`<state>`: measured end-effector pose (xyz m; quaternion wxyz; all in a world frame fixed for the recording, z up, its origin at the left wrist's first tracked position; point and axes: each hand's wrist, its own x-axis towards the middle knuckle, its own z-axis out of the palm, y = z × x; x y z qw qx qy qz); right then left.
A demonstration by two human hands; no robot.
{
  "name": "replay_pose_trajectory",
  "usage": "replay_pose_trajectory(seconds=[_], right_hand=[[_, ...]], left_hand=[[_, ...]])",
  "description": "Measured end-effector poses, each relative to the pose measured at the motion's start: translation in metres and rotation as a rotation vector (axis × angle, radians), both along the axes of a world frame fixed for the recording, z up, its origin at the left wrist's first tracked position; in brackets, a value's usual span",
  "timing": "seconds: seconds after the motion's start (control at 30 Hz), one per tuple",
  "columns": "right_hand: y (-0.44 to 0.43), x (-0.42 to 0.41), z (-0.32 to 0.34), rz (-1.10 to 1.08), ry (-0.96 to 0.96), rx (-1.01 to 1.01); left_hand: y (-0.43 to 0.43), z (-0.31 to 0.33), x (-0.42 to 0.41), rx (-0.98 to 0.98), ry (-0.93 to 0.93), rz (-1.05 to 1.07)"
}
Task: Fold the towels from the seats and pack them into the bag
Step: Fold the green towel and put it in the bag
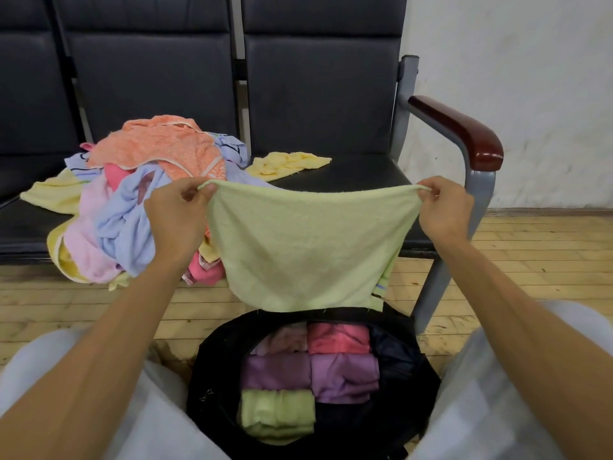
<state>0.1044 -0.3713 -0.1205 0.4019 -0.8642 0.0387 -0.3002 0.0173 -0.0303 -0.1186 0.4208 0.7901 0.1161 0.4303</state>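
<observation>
Two corners, two pinches: your L hand (pixel 179 214) nips the top corner of the pale green towel (pixel 308 247) at 9 o'clock btwn thumb and fingertips. Your R hand (pixel 444 207) does the same at 3 o'clock, other fingers curled. Towel hangs as a flat sheet btwn them, long axis running 9 to 3, top edge sagging a bit. Its hem is just above the black bag (pixel 207 363) at 6 o'clock btwn your knees. Both hands sit equally near the cloth, so the next fold prob. means bringing one corner across to the other.

Fabric is soft looped terry, limp, no stiffness. A striped edge peeks out at lower R, so it may be doubled, can't tell for sure. Bag is dark and floppy-walled, w/ folded blocks packed in rows: pink ones at 12, purple in the middle, a green block (pixel 277 415) at 7. A dark gap beside it at 5 looks free. Unfolded pile (pixel 139 200) sits at 10 o'clock on the padded seat (pixel 358 174), w/ a yellow towel (pixel 288 164) at 12.
</observation>
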Motion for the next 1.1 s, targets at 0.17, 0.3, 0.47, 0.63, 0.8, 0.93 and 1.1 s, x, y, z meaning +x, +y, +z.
replay_pose_trajectory(seconds=[0.17, 0.3, 0.47, 0.63, 0.8, 0.93, 1.1], right_hand=[[0.001, 0.008, -0.005, 0.000, 0.043, -0.010], [0.002, 0.004, -0.002, 0.060, 0.103, 0.041], [0.000, 0.007, 0.010, 0.159, 0.090, 0.451], [-0.010, 0.013, 0.013, 0.155, 0.065, 0.271], [-0.014, 0.034, 0.024, 0.101, -0.039, 0.208], [-0.011, 0.063, 0.030, 0.029, -0.051, 0.131], [-0.005, 0.109, 0.025, -0.011, -0.040, 0.042]], left_hand=[[-0.001, -0.003, 0.002, -0.004, -0.007, 0.010], [0.002, 0.000, 0.004, 0.010, 0.060, 0.013], [0.004, 0.013, 0.008, -0.003, 0.109, -0.078], [-0.009, 0.026, 0.015, -0.064, 0.229, -0.174], [-0.011, 0.034, 0.043, -0.225, 0.283, -0.274], [-0.013, 0.033, 0.077, -0.310, 0.266, -0.325], [-0.011, 0.025, 0.128, -0.322, 0.234, -0.363]])
